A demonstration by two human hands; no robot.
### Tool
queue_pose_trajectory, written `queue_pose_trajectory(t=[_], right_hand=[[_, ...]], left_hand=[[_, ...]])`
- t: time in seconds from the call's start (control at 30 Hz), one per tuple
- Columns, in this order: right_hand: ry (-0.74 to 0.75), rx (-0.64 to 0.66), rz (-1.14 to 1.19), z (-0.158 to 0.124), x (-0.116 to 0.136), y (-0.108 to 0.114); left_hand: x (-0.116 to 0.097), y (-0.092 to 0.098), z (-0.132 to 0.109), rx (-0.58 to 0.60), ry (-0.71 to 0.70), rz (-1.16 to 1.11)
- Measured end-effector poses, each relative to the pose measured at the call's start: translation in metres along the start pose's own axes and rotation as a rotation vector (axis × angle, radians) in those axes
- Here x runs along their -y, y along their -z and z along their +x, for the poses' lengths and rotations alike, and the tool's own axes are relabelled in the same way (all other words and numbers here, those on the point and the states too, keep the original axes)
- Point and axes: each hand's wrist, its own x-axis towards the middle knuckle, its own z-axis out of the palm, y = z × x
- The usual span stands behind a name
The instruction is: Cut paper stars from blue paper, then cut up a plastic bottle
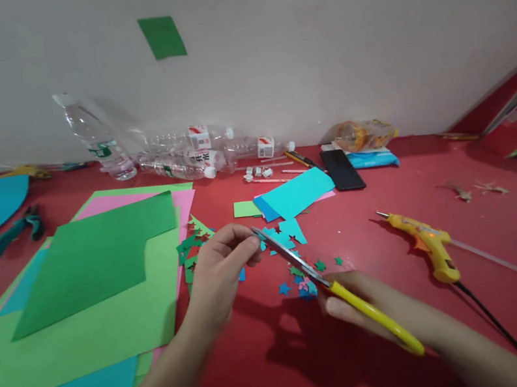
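A pair of yellow-handled scissors (368,312) is held in my right hand (355,299), with the blades pointing up and left. The blade tips meet the fingertips of my left hand (225,262), which are pinched together. A bluish sliver shows at those fingertips, too small to name. Below the blades lie several small paper stars (284,289) in blue, green and pink. Star-punched blue paper scraps (294,230) lie just behind the blades. Green paper scraps (189,251) with star-shaped holes are beside my left hand, partly hidden by it.
Large coloured sheets (108,331) cover the left of the red table, with pliers (17,230) beyond. Plastic bottles (102,147) line the white wall. Blue paper strips (295,192) and a black phone (342,169) lie behind my hands. A yellow glue gun (422,239) with its cord is at right.
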Motion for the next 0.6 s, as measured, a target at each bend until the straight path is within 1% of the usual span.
queue_pose_trajectory(t=[0.2, 0.33, 0.47, 0.6], right_hand=[[0.016, -0.019, 0.062, 0.001, 0.0, 0.0], [0.008, 0.003, 0.055, 0.0, -0.001, 0.001], [0.014, 0.042, -0.02, -0.003, 0.003, 0.007], [-0.011, -0.012, -0.087, -0.005, 0.009, 0.011]], left_hand=[[0.003, -0.004, -0.001, 0.011, 0.056, -0.063], [0.005, -0.006, -0.002, -0.015, 0.035, -0.074], [0.002, -0.003, 0.001, 0.002, -0.005, -0.002], [-0.001, 0.002, 0.003, 0.034, -0.04, 0.092]])
